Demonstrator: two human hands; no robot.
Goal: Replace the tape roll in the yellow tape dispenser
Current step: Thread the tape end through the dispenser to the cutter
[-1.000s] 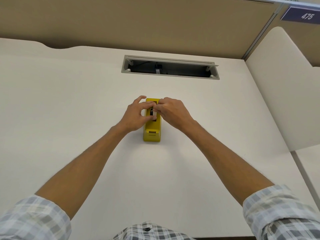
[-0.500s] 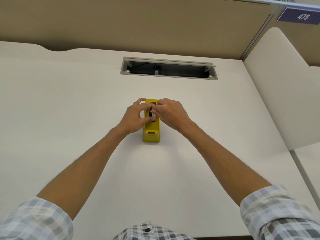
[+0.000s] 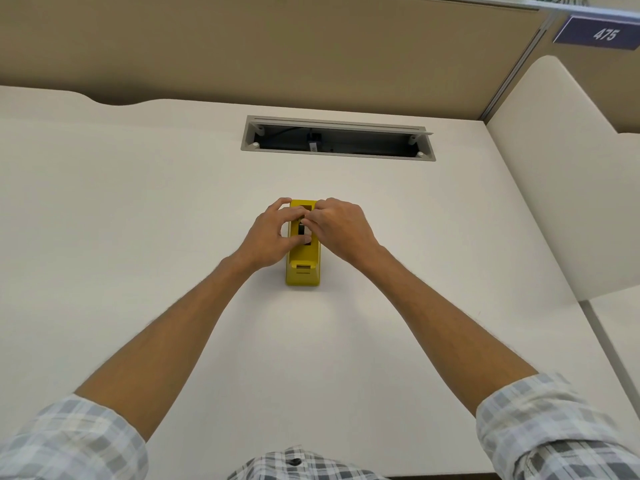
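From the head camera, a yellow dispenser point(image 3: 302, 268) stood upright on the white desk point(image 3: 138, 220), roughly in the middle, its cutter end towards the person. The left hand point(image 3: 268, 235) curled round the dispenser's left side, thumb laid across the top near the dark slot. The right hand point(image 3: 341, 226) came in from the right, its fingertips point(image 3: 309, 218) pinched together over that slot on something small and dark; whether that was the roll or its hub could not be told. Both hands met just above the opening. Behind them an open cable tray point(image 3: 337, 138) was sunk into the desk, and a sign point(image 3: 601, 33) reading 475 hung on the partition point(image 3: 277, 46)
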